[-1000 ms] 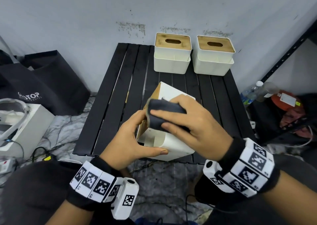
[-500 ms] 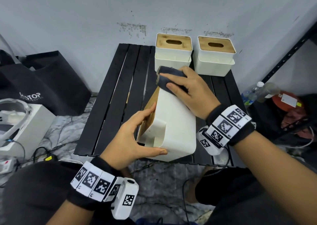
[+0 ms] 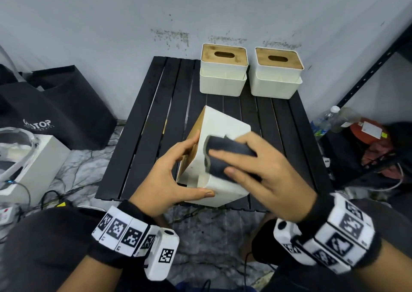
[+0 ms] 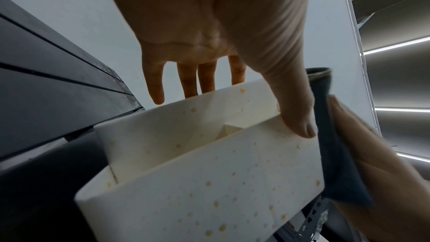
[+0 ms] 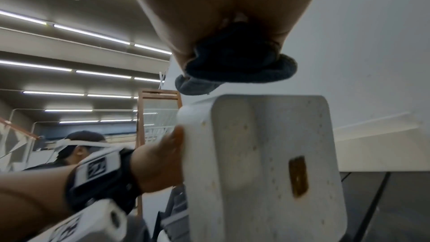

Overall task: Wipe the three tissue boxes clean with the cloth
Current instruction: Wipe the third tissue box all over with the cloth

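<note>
Your left hand [image 3: 165, 180] grasps the white plastic tissue box with a bamboo lid [image 3: 220, 131], tipped on its side over the near edge of the black slatted desk [image 3: 142, 135]: the thumb lies along the near white wall and the fingers reach round the lid side. Your right hand [image 3: 263, 169] clutches the dark grey folded cloth [image 3: 225, 155] and presses it flat on the upward-facing white wall, just right of your left fingers. From the left wrist, small yellowish specks dot the box's near wall [image 4: 209, 190], and the cloth [image 4: 335, 154] sits at its right edge beside your thumb. Beyond both hands, at the far edge of the desk against the wall, two more white tissue boxes with bamboo lids, one to the left [image 3: 223, 73] and one to the right [image 3: 276, 75], stand upright side by side, well apart from the held box.
</note>
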